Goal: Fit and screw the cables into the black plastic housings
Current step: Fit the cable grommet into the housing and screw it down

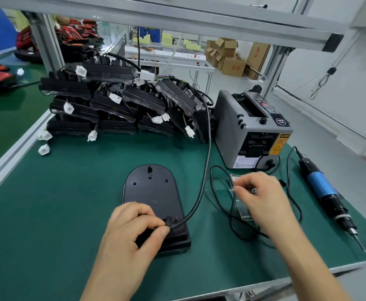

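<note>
**Desk:** What worries you from here?

**Me:** My left hand (132, 231) pinches the cable (206, 148) between thumb and curled fingers, right where it enters the near end of the black housing (153, 198) at lower centre of the frame. The cable arcs away up the frame towards the pile of housings (116, 105) in the upper middle. If that pinch goes slack, I judge its own stiffness could spring it out of its seat.

**Desk:** And the other side?

**Me:** My right hand (262, 198) is right of centre, fingers curled over a clear packet (242, 210) on the green mat (69, 203). It's blurred. A small dark piece shows among the fingers, but I can't tell whether I have it gripped. A fumbled part would likely get lost among the loops of thin black cord (221, 203) beside it.

**Desk:** Anything else?

**Me:** The electric screwdriver (327, 198) lies at far right, apart from both hands. Reaching for it could drag the housing askew, since only my left hand steadies it.

**Desk:** So where does the housing sit relative to you?

**Me:** Flat on the mat, rounded end pointing up the frame, its near end under my left hand. My right hand is off to its right and not touching it, with the cable passing between them.
</note>
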A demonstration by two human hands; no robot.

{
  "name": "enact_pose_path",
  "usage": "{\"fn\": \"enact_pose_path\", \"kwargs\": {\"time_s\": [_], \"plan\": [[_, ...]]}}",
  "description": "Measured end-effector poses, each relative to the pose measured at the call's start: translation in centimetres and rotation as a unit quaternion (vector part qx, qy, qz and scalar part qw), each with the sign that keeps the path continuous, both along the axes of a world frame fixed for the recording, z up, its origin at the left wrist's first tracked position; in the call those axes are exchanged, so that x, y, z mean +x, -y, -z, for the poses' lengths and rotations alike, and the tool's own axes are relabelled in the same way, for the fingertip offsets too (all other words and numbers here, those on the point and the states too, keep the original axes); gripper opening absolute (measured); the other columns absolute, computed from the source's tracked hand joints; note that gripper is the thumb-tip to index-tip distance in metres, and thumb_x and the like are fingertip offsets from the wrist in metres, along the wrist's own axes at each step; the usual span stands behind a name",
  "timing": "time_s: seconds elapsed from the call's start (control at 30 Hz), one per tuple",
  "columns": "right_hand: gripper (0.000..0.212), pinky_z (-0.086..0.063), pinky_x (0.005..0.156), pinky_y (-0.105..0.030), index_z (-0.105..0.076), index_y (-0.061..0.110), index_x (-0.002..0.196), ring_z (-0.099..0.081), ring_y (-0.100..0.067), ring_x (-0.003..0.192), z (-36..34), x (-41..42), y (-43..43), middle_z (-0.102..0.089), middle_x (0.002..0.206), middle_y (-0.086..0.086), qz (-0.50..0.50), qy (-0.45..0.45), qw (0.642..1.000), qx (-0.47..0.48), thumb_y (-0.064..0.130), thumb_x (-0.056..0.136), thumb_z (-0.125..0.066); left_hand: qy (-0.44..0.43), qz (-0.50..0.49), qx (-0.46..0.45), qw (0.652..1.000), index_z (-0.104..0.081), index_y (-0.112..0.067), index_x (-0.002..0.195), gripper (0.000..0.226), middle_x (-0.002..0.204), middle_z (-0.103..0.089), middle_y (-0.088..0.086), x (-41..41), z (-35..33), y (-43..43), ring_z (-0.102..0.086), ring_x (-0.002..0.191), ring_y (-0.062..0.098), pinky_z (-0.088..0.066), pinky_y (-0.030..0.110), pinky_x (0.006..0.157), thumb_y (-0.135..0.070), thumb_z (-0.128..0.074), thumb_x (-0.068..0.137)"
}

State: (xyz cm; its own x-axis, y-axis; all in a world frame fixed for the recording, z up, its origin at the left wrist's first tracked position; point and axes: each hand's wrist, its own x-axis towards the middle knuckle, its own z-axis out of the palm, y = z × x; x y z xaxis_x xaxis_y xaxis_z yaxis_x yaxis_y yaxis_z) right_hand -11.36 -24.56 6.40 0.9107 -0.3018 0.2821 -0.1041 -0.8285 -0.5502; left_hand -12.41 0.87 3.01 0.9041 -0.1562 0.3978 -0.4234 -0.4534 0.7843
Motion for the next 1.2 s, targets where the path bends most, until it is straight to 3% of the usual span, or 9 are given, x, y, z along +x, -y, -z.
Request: {"fn": "enact_pose_path", "kwargs": {"time_s": [0.1, 0.17, 0.27, 0.4, 0.57, 0.77, 1.07, 1.2], "plan": [[0.002, -0.038, 0.078, -0.032, -0.066, 0.032, 0.083, -0.050, -0.019, 0.098, 0.9, 0.6, 3.9, -0.064, 0.096, 0.008, 0.090, -0.124, 0.977, -0.147, 0.034, 0.084, -0.065, 0.001, 0.002, 0.005, 1.000, -0.066, -0.038, 0.066, 0.020, 0.092, -0.058, -0.018, -0.1, 0.0, 0.0, -0.046, 0.104, 0.002, -0.029, 0.003, 0.082, -0.053, -0.053, 0.071], [0.009, -0.034, 0.076, -0.031, -0.066, 0.033, 0.087, -0.047, -0.018, 0.100, 1.7, 0.9, 4.7, -0.062, 0.096, 0.010, 0.085, -0.146, 0.971, -0.167, 0.041, 0.083, -0.066, 0.003, 0.001, 0.002, 1.000, -0.066, -0.038, 0.066, 0.021, 0.092, -0.058, -0.018, 0.0, 0.0, 0.0, -0.046, 0.105, 0.002, -0.031, 0.006, 0.083, -0.054, -0.053, 0.071], [0.014, -0.038, 0.079, -0.032, -0.067, 0.034, 0.086, -0.047, -0.018, 0.099, 2.6, 1.4, 4.7, -0.061, 0.094, 0.011, 0.082, -0.136, 0.970, -0.184, 0.047, 0.081, -0.067, -0.004, 0.000, 0.001, 1.000, -0.066, -0.037, 0.065, 0.021, 0.092, -0.058, -0.018, -0.1, -0.1, 0.1, -0.046, 0.106, 0.002, -0.034, 0.012, 0.080, -0.055, -0.054, 0.070], [0.013, -0.038, 0.079, -0.033, -0.066, 0.034, 0.083, -0.047, -0.019, 0.097, 3.5, 1.6, 4.6, -0.061, 0.091, 0.010, 0.076, -0.113, 0.971, -0.197, 0.047, 0.082, -0.065, -0.016, -0.002, 0.001, 1.000, -0.066, -0.035, 0.065, 0.007, 0.092, -0.059, -0.017, -0.1, 0.0, 0.1, -0.046, 0.106, 0.001, -0.030, 0.002, 0.081, -0.039, -0.066, 0.071], [0.013, -0.038, 0.078, -0.033, -0.068, 0.033, 0.087, -0.047, -0.020, 0.095, 4.2, 1.9, 4.5, -0.063, 0.094, 0.010, 0.081, -0.102, 0.962, -0.239, 0.043, 0.087, -0.060, -0.020, 0.001, -0.002, 1.000, -0.067, -0.034, 0.065, 0.010, 0.090, -0.058, -0.018, -0.2, -0.2, 0.1, -0.046, 0.106, 0.001, -0.029, 0.002, 0.080, -0.040, -0.064, 0.072], [0.013, -0.040, 0.079, -0.035, -0.066, 0.028, 0.092, -0.048, -0.022, 0.096, 4.5, 2.1, 4.4, -0.067, 0.092, 0.008, 0.067, -0.070, 0.971, -0.217, 0.038, 0.083, -0.066, -0.023, 0.001, 0.004, 1.000, -0.067, -0.033, 0.065, 0.007, 0.090, -0.058, -0.018, -0.2, -0.2, 0.0, -0.045, 0.106, 0.000, -0.028, 0.002, 0.081, -0.034, -0.065, 0.072], [0.005, -0.035, 0.074, -0.032, -0.067, 0.026, 0.082, -0.045, -0.019, 0.092, 4.3, 2.0, 4.0, -0.065, 0.088, 0.009, 0.060, -0.075, 0.971, -0.219, 0.029, 0.084, -0.063, -0.026, 0.000, 0.001, 1.000, -0.066, -0.033, 0.065, 0.007, 0.090, -0.058, -0.018, -0.3, -0.2, 0.0, -0.045, 0.106, 0.001, -0.028, 0.001, 0.080, -0.034, -0.065, 0.072], [0.007, -0.029, 0.069, -0.030, -0.064, 0.029, 0.076, -0.041, -0.016, 0.088, 4.0, 1.8, 3.2, -0.059, 0.072, 0.016, 0.048, -0.049, 0.989, -0.133, 0.023, 0.079, -0.066, -0.027, -0.001, -0.002, 1.000, -0.066, -0.033, 0.065, 0.007, 0.090, -0.058, -0.017, -0.3, -0.2, 0.1, -0.045, 0.107, 0.002, -0.028, 0.002, 0.081, -0.034, -0.066, 0.072]]}}
